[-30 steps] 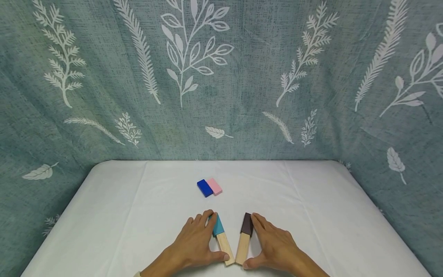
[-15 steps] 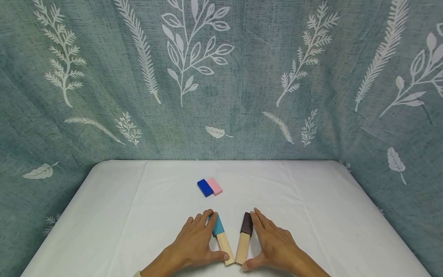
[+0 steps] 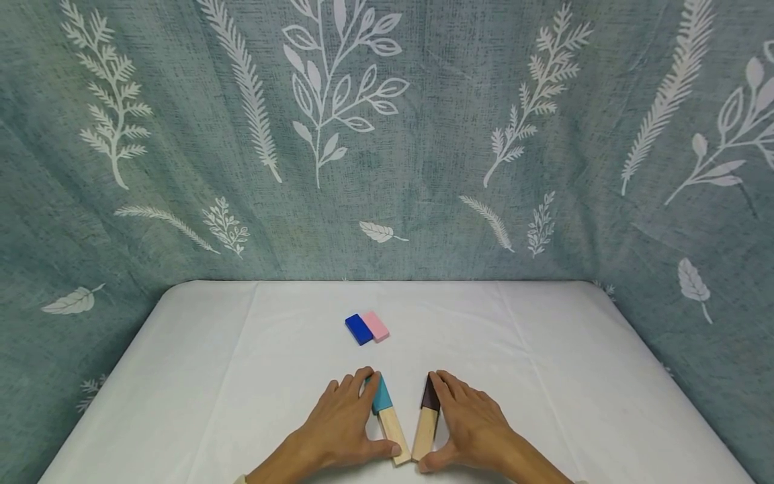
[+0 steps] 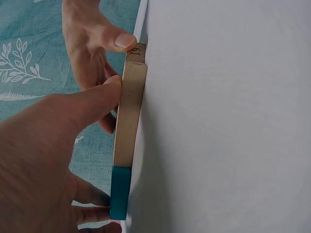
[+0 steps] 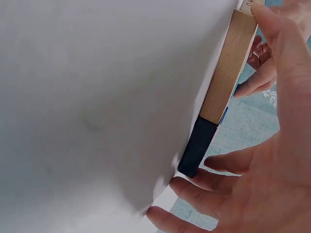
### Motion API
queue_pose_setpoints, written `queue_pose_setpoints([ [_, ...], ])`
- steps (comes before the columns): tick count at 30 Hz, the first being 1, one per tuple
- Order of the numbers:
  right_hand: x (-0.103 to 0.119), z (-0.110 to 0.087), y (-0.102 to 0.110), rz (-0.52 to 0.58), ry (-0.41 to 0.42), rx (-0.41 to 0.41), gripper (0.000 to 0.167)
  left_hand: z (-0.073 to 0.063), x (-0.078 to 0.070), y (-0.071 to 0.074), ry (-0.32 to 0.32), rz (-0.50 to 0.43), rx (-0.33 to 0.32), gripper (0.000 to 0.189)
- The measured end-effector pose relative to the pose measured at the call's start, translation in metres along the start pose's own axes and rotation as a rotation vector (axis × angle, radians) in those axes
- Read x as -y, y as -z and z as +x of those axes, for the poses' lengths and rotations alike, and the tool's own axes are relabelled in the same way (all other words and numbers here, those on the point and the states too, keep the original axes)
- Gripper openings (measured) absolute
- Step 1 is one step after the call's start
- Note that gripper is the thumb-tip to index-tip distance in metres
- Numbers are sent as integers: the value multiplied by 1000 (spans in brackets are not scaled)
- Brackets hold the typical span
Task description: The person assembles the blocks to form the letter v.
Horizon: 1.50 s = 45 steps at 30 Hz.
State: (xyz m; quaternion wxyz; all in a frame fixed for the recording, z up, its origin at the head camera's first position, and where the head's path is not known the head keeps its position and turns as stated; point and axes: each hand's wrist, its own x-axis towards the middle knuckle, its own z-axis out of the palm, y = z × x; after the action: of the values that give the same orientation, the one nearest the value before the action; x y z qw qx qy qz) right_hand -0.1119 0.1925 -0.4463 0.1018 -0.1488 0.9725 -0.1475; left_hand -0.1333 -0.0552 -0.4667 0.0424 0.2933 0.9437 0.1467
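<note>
My left hand [image 3: 340,427] holds a teal block [image 3: 381,398] and a plain wooden block [image 3: 392,432] set end to end, fingers at the teal far end and thumb near the wooden near end. Across from it, my right hand [image 3: 478,429] spans a dark block [image 3: 430,396] and a second plain wooden block [image 3: 425,433] in the same way. The near ends of the two wooden blocks meet, so the pairs form a V on the white cloth. In the left wrist view, a small printed mark shows on an end face [image 4: 136,52].
A blue block [image 3: 359,329] and a pink block [image 3: 375,326] lie side by side farther back on the white-covered table [image 3: 290,323]. Behind the table hangs a green-blue curtain [image 3: 435,228] with white leaf patterns.
My right index finger lifted a little off the dark block, then came down onto its far end; the right hand shifted slightly left. The left hand and the blocks look unmoved.
</note>
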Motion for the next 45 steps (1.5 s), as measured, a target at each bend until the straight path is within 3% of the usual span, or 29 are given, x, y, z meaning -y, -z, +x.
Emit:
queue_pose_setpoints([
  [28,1,-1,-1,9,-26,15,143,-1,-1,0,5,0,-3,111],
  [45,-5,-1,5,55,6,23,145,-1,0,0,9,-14,6,111],
])
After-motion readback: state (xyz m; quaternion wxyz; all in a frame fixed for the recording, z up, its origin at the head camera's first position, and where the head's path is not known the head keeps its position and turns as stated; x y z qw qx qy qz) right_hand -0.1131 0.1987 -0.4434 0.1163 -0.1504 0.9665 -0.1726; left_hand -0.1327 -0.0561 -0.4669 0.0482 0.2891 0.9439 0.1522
